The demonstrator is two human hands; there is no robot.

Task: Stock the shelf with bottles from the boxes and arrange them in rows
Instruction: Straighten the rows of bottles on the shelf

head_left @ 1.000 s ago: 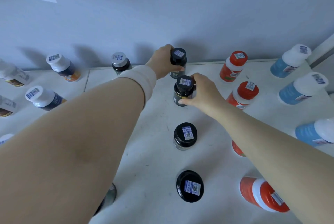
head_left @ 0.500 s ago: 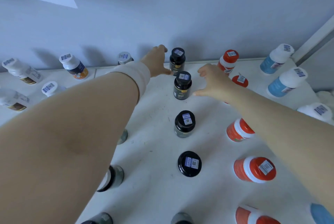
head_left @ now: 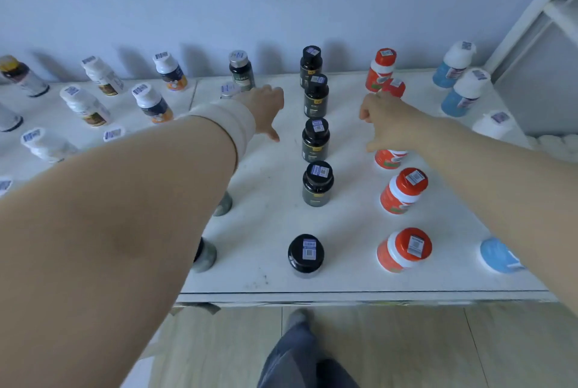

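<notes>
A white shelf (head_left: 269, 231) carries bottles standing in rows that run from front to back. Down the middle runs a row of several black-capped dark bottles (head_left: 316, 140). Right of it stands a row of red bottles (head_left: 403, 190), then blue bottles with white caps (head_left: 463, 93). My left hand (head_left: 264, 107) hovers left of the black row, fingers loose, holding nothing. My right hand (head_left: 384, 121) hovers right of that row, over the red bottles, fingers curled and empty. My left arm hides part of a row of grey-capped bottles (head_left: 240, 70).
White-capped bottles (head_left: 151, 103) fill the left half of the shelf. A grey wall backs the shelf and a white frame post (head_left: 528, 12) stands at the right. Below the front edge I see wooden floor and my leg (head_left: 294, 353).
Both hands let go of the two rear black bottles and drew back toward me. The view pulled back, showing the shelf's front edge and the floor.
</notes>
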